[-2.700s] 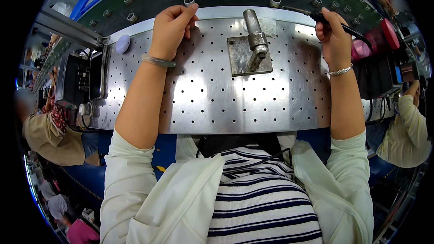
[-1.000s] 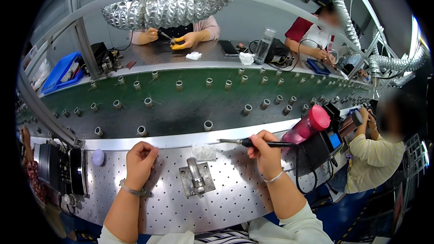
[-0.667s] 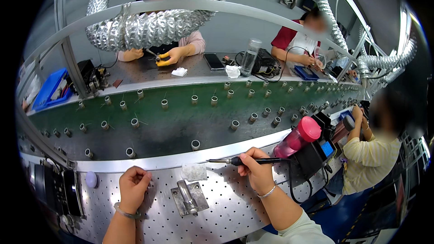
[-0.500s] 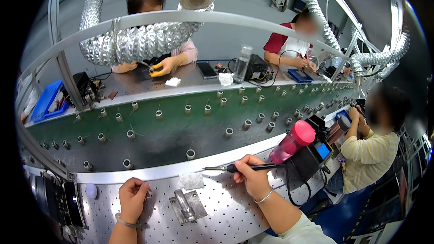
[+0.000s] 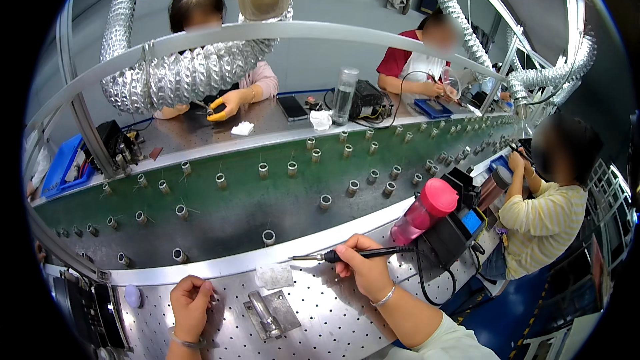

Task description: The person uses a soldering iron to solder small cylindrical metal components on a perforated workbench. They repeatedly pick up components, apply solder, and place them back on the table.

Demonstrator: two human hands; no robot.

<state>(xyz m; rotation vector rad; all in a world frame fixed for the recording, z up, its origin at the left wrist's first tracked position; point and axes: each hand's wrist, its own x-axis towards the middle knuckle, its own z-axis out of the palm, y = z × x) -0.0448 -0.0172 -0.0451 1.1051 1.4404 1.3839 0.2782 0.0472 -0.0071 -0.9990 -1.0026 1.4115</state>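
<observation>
Item 1, nearest: left hand [image 5: 191, 307], at 7 o'clock in the view, fingers curled in loosely on the perforated steel desk [image 5: 320, 323]; whether it pinches anything small cannot be told.

Item 2: metal clamp fixture [image 5: 270, 313] on a square base plate, lying on the desk between the two hands, just right of the left hand.

Item 3: right hand [image 5: 363, 270], at 5 o'clock, closed in a pen grip round the black handle of a soldering iron [image 5: 347, 253]. The iron's long axis runs nearly level, tip toward 9 o'clock, cable end toward 3 o'clock. The tip hangs just above a small white pad [image 5: 274, 275] lying at the desk's far edge, at 12 o'clock from the fixture. The right hand is the nearer to the pad.

Item 4: pink bottle [image 5: 427, 210], at 2 o'clock from the right hand, beside a dark control unit [image 5: 460, 227].

Item 5, beyond: green conveyor belt [image 5: 240, 193] studded with short metal sleeves.

Item 6, farthest: other people seated at work across the belt, beneath ribbed silver ducting [image 5: 193, 73].
</observation>
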